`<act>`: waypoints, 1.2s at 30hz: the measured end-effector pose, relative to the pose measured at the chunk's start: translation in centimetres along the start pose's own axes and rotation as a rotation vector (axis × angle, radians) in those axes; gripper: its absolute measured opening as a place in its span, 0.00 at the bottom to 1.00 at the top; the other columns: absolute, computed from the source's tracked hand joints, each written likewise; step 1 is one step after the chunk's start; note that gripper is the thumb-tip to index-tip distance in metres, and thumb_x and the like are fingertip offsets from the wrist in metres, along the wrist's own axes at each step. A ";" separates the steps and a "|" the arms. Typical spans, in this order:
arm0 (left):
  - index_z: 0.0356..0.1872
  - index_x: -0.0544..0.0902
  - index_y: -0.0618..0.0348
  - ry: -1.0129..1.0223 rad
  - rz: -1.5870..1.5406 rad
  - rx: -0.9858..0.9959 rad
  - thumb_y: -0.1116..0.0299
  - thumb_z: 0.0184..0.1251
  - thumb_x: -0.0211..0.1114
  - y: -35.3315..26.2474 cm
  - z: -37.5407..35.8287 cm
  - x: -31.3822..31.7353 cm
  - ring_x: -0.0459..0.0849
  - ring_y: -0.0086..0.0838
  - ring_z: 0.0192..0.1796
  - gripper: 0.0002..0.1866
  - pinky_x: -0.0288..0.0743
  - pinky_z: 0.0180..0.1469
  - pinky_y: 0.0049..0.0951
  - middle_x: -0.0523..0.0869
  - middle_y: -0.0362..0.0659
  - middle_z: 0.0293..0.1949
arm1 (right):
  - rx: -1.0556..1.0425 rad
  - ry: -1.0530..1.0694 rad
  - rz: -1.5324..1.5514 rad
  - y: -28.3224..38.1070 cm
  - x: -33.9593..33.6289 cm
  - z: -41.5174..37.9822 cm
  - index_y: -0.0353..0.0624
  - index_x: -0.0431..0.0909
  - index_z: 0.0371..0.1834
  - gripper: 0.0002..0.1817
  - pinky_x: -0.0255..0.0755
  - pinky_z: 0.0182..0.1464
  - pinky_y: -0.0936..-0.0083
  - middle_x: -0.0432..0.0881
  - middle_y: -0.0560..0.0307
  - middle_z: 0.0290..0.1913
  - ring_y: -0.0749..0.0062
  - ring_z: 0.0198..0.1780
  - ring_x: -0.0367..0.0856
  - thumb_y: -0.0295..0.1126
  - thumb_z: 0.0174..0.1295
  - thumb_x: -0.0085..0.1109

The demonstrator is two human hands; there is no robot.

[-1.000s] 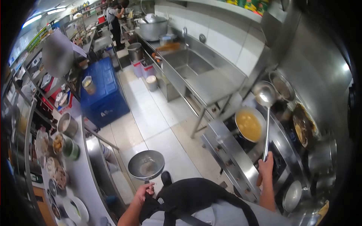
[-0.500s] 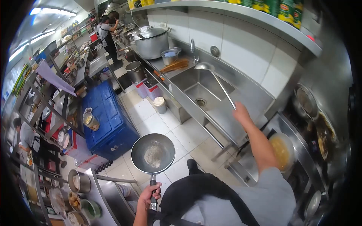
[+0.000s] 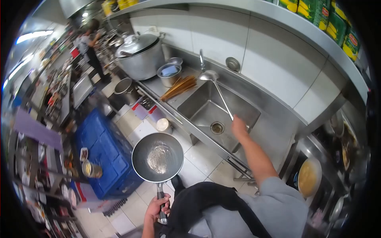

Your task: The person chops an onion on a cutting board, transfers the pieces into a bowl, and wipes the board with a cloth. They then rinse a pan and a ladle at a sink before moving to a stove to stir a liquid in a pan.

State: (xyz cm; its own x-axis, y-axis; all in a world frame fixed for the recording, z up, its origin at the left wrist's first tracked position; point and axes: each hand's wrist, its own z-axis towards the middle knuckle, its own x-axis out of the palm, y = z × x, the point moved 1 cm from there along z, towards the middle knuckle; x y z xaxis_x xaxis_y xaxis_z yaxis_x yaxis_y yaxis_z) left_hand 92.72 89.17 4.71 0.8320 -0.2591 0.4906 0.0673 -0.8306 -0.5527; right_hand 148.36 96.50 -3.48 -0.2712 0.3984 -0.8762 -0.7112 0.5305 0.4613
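Note:
My left hand [image 3: 158, 208] is wrapped round the black handle of a frying pan [image 3: 141, 166], which I hold out over the tiled floor. A pale worn patch shows in the middle of the pan's dark inside. In my right hand [image 3: 239, 127] is the end of a long-handled ladle [image 3: 223, 99], my arm stretched out over the sink. The ladle's bowl is right in front of the faucet [image 3: 201, 59], above the far rim of the steel sink [image 3: 234, 129]. A bundle of thin brown sticks [image 3: 180, 88] lies on the counter left of the sink.
A big lidded pot [image 3: 141, 59] and a metal bowl with a blue cloth or sponge [image 3: 170, 71] stand at the counter's far end. Left is a blue chest [image 3: 105, 150] with jars on top. A pan of yellow liquid [image 3: 308, 178] sits on the stove, right. Another person [image 3: 89, 51] stands far back.
The ladle and my right hand have moved left over the sink, the bowl nearer the faucet. My view has turned to the right. The frying pan stays in my left hand.

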 end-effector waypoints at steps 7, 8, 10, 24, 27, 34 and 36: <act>0.48 0.76 0.63 0.190 0.215 -0.110 0.74 0.71 0.63 -16.9 9.5 -3.4 0.68 0.24 0.15 0.09 0.68 0.19 0.31 0.77 0.43 0.22 | 0.359 0.297 0.261 6.6 -1.2 -11.6 0.34 0.74 0.48 0.13 0.79 0.38 0.56 0.83 0.37 0.33 0.45 0.36 0.86 0.22 0.61 0.57; 0.48 0.76 0.63 0.217 0.235 -0.126 0.74 0.71 0.63 -19.0 10.7 -3.6 0.68 0.24 0.15 0.09 0.68 0.19 0.31 0.77 0.43 0.22 | 0.387 0.272 0.257 8.5 -1.6 -12.1 0.34 0.74 0.48 0.13 0.79 0.38 0.56 0.83 0.37 0.33 0.45 0.36 0.86 0.22 0.61 0.57; 0.47 0.77 0.63 0.253 0.299 -0.211 0.74 0.71 0.64 -22.7 12.8 -3.9 0.68 0.24 0.15 0.08 0.67 0.19 0.31 0.77 0.43 0.22 | 0.718 0.509 0.927 12.2 -1.8 -13.0 0.37 0.73 0.47 0.11 0.75 0.30 0.66 0.78 0.51 0.28 0.62 0.28 0.81 0.24 0.61 0.58; 0.53 0.76 0.58 0.383 0.276 -0.313 0.66 0.73 0.63 -29.6 21.0 -0.8 0.69 0.21 0.17 0.13 0.65 0.18 0.26 0.79 0.40 0.25 | 0.935 0.406 1.533 25.5 -8.5 -7.8 0.45 0.72 0.44 0.10 0.63 0.24 0.83 0.75 0.64 0.26 0.81 0.21 0.70 0.27 0.60 0.60; 0.51 0.75 0.52 0.417 0.215 -0.357 0.60 0.76 0.61 -29.8 20.1 -3.2 0.70 0.20 0.18 0.11 0.64 0.18 0.23 0.78 0.39 0.26 | 0.992 0.412 1.571 26.2 -8.6 -7.2 0.42 0.72 0.45 0.12 0.65 0.24 0.84 0.75 0.63 0.26 0.80 0.20 0.69 0.25 0.59 0.60; 0.39 0.72 0.51 0.498 0.125 -0.480 0.61 0.76 0.63 -29.5 20.2 -5.2 0.66 0.19 0.16 0.10 0.61 0.16 0.22 0.71 0.36 0.21 | 0.952 0.345 1.631 27.9 -8.5 -6.0 0.41 0.70 0.42 0.09 0.64 0.25 0.84 0.74 0.64 0.25 0.81 0.22 0.72 0.25 0.60 0.58; 0.40 0.72 0.52 0.493 0.127 -0.476 0.61 0.76 0.63 -29.4 20.4 -5.4 0.66 0.19 0.16 0.10 0.61 0.16 0.22 0.71 0.36 0.21 | 0.957 0.302 1.711 28.1 -8.6 -5.6 0.36 0.71 0.46 0.10 0.66 0.24 0.84 0.76 0.60 0.26 0.80 0.21 0.72 0.23 0.62 0.58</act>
State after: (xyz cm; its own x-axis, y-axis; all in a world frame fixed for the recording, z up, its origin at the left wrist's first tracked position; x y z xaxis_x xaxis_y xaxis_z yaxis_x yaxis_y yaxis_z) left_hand 97.45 125.01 4.55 0.4623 -0.4689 0.7526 -0.3567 -0.8754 -0.3263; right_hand 127.06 103.80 16.21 -0.3272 0.7758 0.5396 0.8544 -0.0010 0.5196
